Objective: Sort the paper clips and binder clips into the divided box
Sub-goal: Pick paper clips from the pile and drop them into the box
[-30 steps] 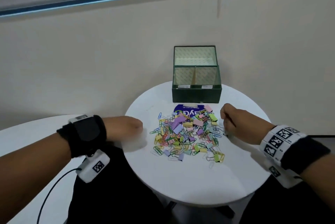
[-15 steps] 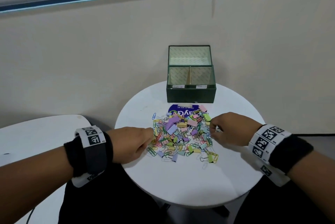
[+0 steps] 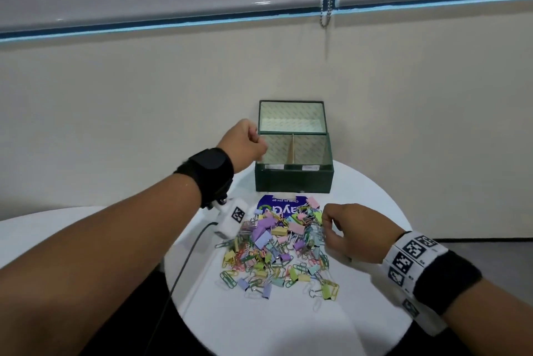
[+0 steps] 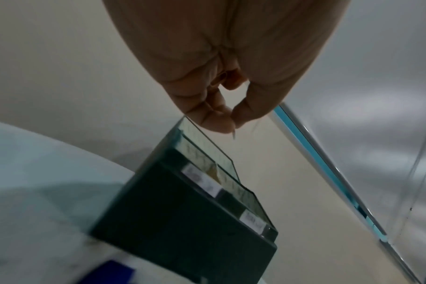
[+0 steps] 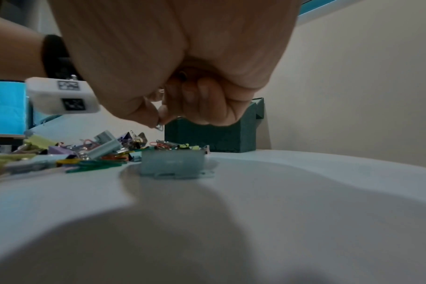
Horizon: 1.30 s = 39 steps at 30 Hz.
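A heap of pastel binder clips and coloured paper clips (image 3: 277, 252) lies mid-table, also seen low in the right wrist view (image 5: 110, 149). Behind it stands the dark green divided box (image 3: 294, 181), with two front compartments split by a divider (image 3: 291, 151). My left hand (image 3: 261, 142) is raised at the box's left rim. Its thumb and forefinger (image 4: 231, 119) pinch something thin, apparently a paper clip, above the box (image 4: 182, 221). My right hand (image 3: 327, 226) is curled at the heap's right edge and pinches a small wire clip (image 5: 159, 125).
The box lid (image 3: 292, 116) stands open against the wall. A blue printed card (image 3: 277, 203) lies under the heap's far side. The round white table (image 3: 259, 321) ends close in front, and a second white table (image 3: 57, 228) is at left. A black cable (image 3: 184, 263) hangs from my left wrist.
My left hand has left the heap's left side and risen forward to the box's left rim. My right hand has stayed at the heap's right edge, fingers working in the clips.
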Each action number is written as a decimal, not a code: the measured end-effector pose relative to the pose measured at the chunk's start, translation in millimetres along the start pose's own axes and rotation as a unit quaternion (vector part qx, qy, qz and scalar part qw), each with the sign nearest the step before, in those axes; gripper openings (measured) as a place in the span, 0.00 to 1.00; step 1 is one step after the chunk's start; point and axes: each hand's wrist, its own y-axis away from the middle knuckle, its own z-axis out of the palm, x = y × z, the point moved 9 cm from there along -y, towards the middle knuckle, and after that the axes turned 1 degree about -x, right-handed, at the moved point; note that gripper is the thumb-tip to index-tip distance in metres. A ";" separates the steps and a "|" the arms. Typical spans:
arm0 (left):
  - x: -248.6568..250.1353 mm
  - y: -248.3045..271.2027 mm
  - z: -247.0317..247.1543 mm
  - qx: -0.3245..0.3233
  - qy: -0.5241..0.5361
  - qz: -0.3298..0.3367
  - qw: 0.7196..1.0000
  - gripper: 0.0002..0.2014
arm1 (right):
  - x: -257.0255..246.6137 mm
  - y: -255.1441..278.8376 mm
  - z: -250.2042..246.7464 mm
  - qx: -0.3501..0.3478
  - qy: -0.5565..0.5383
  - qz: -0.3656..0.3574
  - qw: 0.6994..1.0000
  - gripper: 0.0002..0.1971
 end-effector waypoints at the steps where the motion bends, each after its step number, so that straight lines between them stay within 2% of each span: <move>1: 4.4 -8.1 12.3 0.002 -0.006 -0.002 1.000 0.13 | 0.0 0.2 -1.6 0.003 -0.001 0.002 1.000 0.05; 6: 22.3 -39.7 61.9 -0.007 -0.074 -0.002 0.997 0.09 | 2.4 -0.4 -1.0 0.010 -0.007 0.008 1.000 0.03; 8: 28.1 -44.4 79.4 -0.057 -0.100 0.000 0.993 0.05 | 3.2 -0.9 -0.8 0.012 -0.008 0.009 1.000 0.03; 11: 31.4 -44.0 99.0 -0.174 -0.149 0.009 0.973 0.16 | 3.2 -1.4 -1.6 0.018 -0.007 0.004 1.000 0.03; 12: 33.1 -41.6 98.2 -0.192 -0.161 0.017 0.968 0.18 | 3.2 -1.2 -1.9 0.020 -0.006 0.002 1.000 0.03; 16: 38.5 -23.2 64.2 -0.159 -0.130 0.048 0.977 0.19 | 1.5 0.8 -5.1 0.029 -0.002 0.005 1.000 0.04; 18: 28.5 -8.6 37.7 -0.129 -0.107 0.050 0.985 0.15 | 3.3 -3.4 -15.1 0.046 -0.007 0.010 0.999 0.06; 20: 9.8 11.8 14.9 -0.132 -0.144 0.040 0.980 0.10 | 5.1 -16.5 -33.6 0.079 -0.006 0.013 0.997 0.05; 23: -30.6 46.2 -0.9 -0.197 -0.304 0.000 0.932 0.12 | 5.7 -49.2 -67.8 0.139 -0.012 0.030 0.990 0.05; 24: -45.2 55.2 -3.1 -0.209 -0.348 -0.017 0.914 0.13 | 4.8 -61.8 -76.8 0.154 -0.007 0.037 0.987 0.05; 26: -68.9 65.8 -4.3 -0.207 -0.389 -0.042 0.897 0.15 | 4.3 -88.5 -86.6 0.165 0.012 0.057 0.985 0.05; 30: -90.6 69.6 5.7 -0.188 -0.420 -0.038 0.887 0.18 | 1.8 -126.3 -85.5 0.140 0.084 0.092 0.982 0.05; 35: -97.5 74.1 27.7 -0.222 -0.433 -0.013 0.874 0.21 | -3.1 -140.6 -74.8 0.098 0.127 0.090 0.983 0.07; 37: -98.7 75.2 30.1 -0.230 -0.425 -0.009 0.876 0.22 | -4.0 -143.8 -69.6 0.071 0.124 0.087 0.986 0.08; 39: -98.3 75.1 30.6 -0.230 -0.404 0.001 0.885 0.19 | -3.7 -145.0 -66.5 0.049 0.121 0.083 0.988 0.14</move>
